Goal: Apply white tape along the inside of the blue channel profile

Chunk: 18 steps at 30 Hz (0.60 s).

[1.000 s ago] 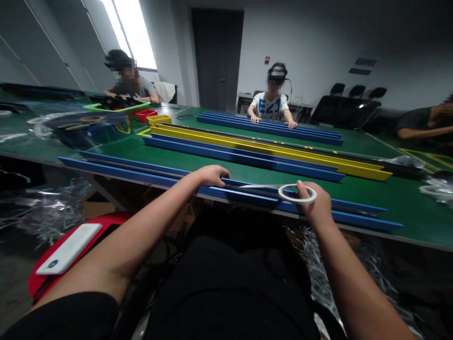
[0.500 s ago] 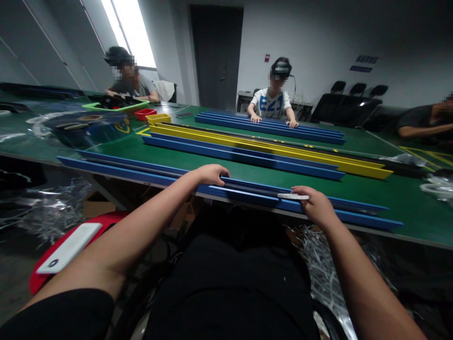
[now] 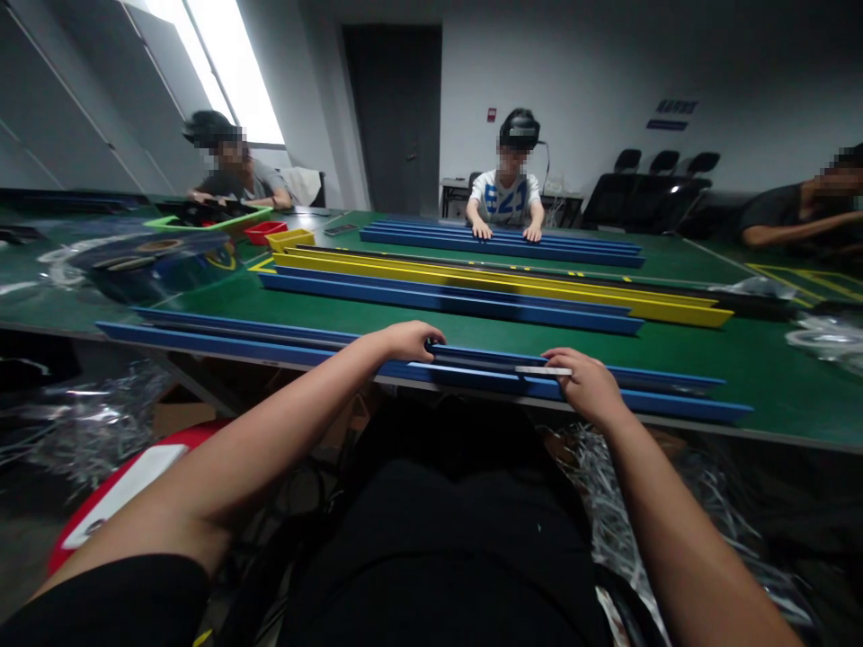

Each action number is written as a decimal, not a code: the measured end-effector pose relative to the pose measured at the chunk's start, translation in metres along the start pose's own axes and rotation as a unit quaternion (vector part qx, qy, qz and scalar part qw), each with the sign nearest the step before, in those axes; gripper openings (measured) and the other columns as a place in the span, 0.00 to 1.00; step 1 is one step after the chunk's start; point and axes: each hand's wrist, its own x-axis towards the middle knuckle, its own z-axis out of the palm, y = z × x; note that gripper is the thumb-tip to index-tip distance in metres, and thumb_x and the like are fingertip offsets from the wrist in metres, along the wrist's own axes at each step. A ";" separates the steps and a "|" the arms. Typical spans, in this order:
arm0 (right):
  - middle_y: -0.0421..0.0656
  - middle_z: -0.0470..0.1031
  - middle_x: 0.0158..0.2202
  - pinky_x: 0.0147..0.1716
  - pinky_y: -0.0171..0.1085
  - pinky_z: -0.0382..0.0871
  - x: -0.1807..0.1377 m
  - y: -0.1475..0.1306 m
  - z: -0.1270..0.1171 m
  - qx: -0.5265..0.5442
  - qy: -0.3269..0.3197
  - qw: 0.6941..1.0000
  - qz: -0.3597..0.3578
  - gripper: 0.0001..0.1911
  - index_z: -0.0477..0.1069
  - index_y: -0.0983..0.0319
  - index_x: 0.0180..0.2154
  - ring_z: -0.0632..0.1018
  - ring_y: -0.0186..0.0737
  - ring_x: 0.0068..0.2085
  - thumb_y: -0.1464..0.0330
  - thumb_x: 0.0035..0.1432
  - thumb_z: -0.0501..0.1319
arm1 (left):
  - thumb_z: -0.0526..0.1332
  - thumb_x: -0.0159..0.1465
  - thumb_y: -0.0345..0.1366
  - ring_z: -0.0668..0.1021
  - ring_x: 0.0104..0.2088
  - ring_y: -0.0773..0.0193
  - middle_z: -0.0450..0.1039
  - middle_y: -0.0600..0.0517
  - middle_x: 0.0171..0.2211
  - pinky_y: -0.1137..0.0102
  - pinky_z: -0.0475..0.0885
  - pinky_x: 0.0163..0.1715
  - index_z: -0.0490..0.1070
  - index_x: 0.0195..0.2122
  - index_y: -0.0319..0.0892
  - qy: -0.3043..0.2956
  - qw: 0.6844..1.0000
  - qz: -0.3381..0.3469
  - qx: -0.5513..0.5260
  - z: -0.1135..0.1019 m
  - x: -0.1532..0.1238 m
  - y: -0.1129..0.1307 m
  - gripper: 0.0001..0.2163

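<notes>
Along the table's near edge lies a long blue channel (image 3: 674,402) with raised walls and a black strip (image 3: 472,361) inside it. My left hand (image 3: 413,341) curls over the channel near its middle, thumb and fingers around the black strip; the fingertips are partly hidden. To its right, my right hand (image 3: 588,385) pinches a thin, flat white bar (image 3: 539,370), held low over the channel and pointing left. Whether the bar touches the strip I cannot tell.
Beyond lie another blue channel (image 3: 431,298), yellow channels (image 3: 674,312) and a further blue set (image 3: 499,249) under a co-worker's hands. Yellow (image 3: 289,240) and red bins (image 3: 265,234), a green tray (image 3: 202,223) and a wrapped roll (image 3: 148,265) stand left. Two other people sit at the sides.
My left hand has slid a little to the right along the channel, closer to my right hand. The right hand still holds the white bar at about the same spot. The camera view has shifted slightly.
</notes>
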 end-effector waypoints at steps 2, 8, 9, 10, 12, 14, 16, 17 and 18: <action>0.37 0.77 0.52 0.49 0.42 0.67 0.000 -0.002 -0.001 -0.001 -0.002 1.000 0.004 0.17 0.77 0.55 0.38 0.77 0.43 0.50 0.77 0.51 0.56 | 0.62 0.54 0.37 0.78 0.41 0.62 0.79 0.51 0.45 0.75 0.69 0.38 0.75 0.51 0.45 0.004 1.000 0.003 -0.003 0.003 0.004 0.003 0.22; 0.38 0.77 0.52 0.46 0.42 0.68 0.001 -0.003 -0.002 -0.007 -0.005 1.000 0.011 0.14 0.78 0.55 0.36 0.77 0.43 0.49 0.75 0.54 0.56 | 0.63 0.54 0.36 0.78 0.43 0.61 0.79 0.51 0.46 0.74 0.69 0.43 0.76 0.51 0.45 0.012 1.000 0.027 -0.009 0.010 0.018 0.012 0.21; 0.38 0.77 0.52 0.46 0.42 0.68 0.002 -0.003 -0.002 -0.009 -0.006 1.000 0.010 0.14 0.78 0.55 0.35 0.77 0.43 0.49 0.75 0.54 0.56 | 0.63 0.54 0.36 0.78 0.43 0.61 0.79 0.51 0.46 0.74 0.69 0.42 0.77 0.50 0.45 0.011 0.999 0.030 -0.009 0.011 0.021 0.014 0.21; 0.38 0.77 0.52 0.46 0.42 0.68 0.001 -0.002 -0.002 -0.011 -0.006 1.000 0.009 0.13 0.78 0.55 0.35 0.77 0.43 0.49 0.75 0.54 0.57 | 0.63 0.54 0.36 0.78 0.43 0.61 0.79 0.51 0.46 0.74 0.69 0.42 0.77 0.50 0.45 0.010 0.999 0.034 -0.009 0.012 0.024 0.016 0.21; 0.38 0.77 0.52 0.45 0.42 0.67 0.001 -0.001 -0.001 -0.016 -0.005 1.000 0.009 0.13 0.77 0.56 0.34 0.77 0.43 0.48 0.75 0.54 0.56 | 0.63 0.53 0.36 0.78 0.42 0.61 0.79 0.51 0.45 0.74 0.69 0.41 0.77 0.50 0.45 0.008 0.999 0.040 -0.006 0.014 0.029 0.021 0.21; 0.37 0.77 0.52 0.45 0.42 0.67 0.001 -0.001 -0.001 -0.018 -0.003 1.000 0.008 0.12 0.77 0.56 0.34 0.77 0.42 0.48 0.75 0.55 0.56 | 0.63 0.53 0.36 0.78 0.41 0.61 0.79 0.51 0.44 0.74 0.69 0.39 0.77 0.50 0.45 0.003 0.999 0.046 0.000 0.015 0.034 0.026 0.21; 0.37 0.77 0.52 0.45 0.41 0.67 0.001 -0.002 -0.001 -0.017 -0.002 1.000 0.006 0.12 0.76 0.56 0.33 0.77 0.42 0.47 0.75 0.56 0.55 | 0.63 0.53 0.36 0.79 0.40 0.61 0.80 0.51 0.43 0.74 0.69 0.38 0.77 0.50 0.45 0.001 0.999 0.049 0.008 0.016 0.038 0.031 0.21; 0.37 0.77 0.52 0.45 0.41 0.67 0.001 -0.003 -0.001 -0.016 -0.002 1.000 0.006 0.12 0.76 0.56 0.34 0.77 0.42 0.47 0.74 0.56 0.55 | 0.63 0.53 0.36 0.78 0.40 0.61 0.80 0.51 0.43 0.73 0.69 0.37 0.77 0.50 0.45 0.001 0.999 0.049 0.014 0.017 0.040 0.034 0.21; 0.37 0.77 0.52 0.45 0.41 0.66 0.001 -0.003 -0.001 -0.017 -0.002 1.000 0.006 0.12 0.76 0.56 0.34 0.77 0.42 0.47 0.74 0.56 0.55 | 0.63 0.53 0.36 0.78 0.39 0.61 0.80 0.50 0.42 0.73 0.69 0.37 0.77 0.49 0.45 0.002 0.999 0.048 0.022 0.017 0.041 0.036 0.20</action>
